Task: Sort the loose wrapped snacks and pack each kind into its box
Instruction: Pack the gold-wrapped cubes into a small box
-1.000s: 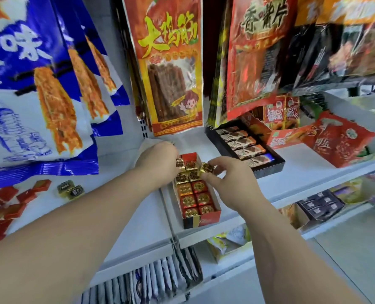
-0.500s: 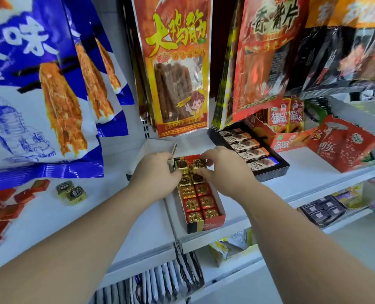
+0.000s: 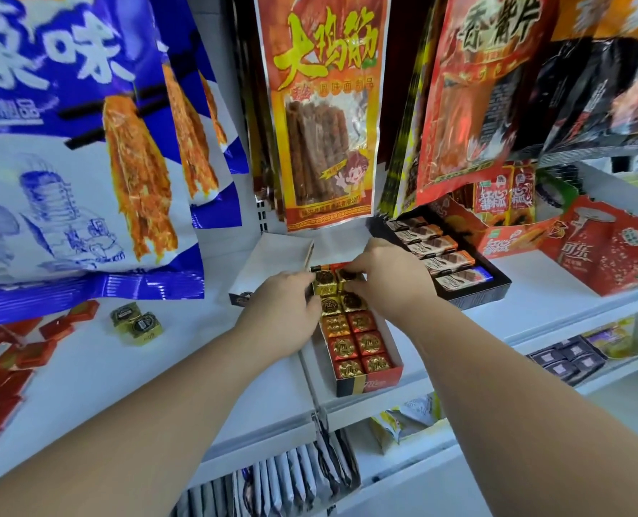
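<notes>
Since a second ago my right hand [image 3: 388, 278] has carried its gold-wrapped piece [image 3: 349, 275] from the box's right side to the far right corner, and the left has closed in beside it. That piece now sits in the last row of the red box [image 3: 369, 380], just below the middle of the frame. My right fingers [image 3: 351, 266] are narrow, curled over it and pinching it down, I judge so that it seats level with its neighbours.

My left hand [image 3: 284, 315] lies against the box's left side, its fingertips touching the far left pieces. Probably it braces the box so it does not slide, but the back of the hand hides the fingers and I cannot tell whether they hold anything.

Nearer me, the packed rows [image 3: 351, 345] lie two abreast and snug, so this box looks nearly full.

Outward, a white box [image 3: 272, 263] stands just behind, and a black tray [image 3: 470, 289] of bars sits to the right. At centre left, two greenish-gold pieces [image 3: 136, 322] lie loose on the shelf [image 3: 534, 292], and red wrapped squares [image 3: 30, 352] are scattered at the left edge. Those still need sorting, I think. Large hanging bags [image 3: 325, 106] fill the upper frame.
</notes>
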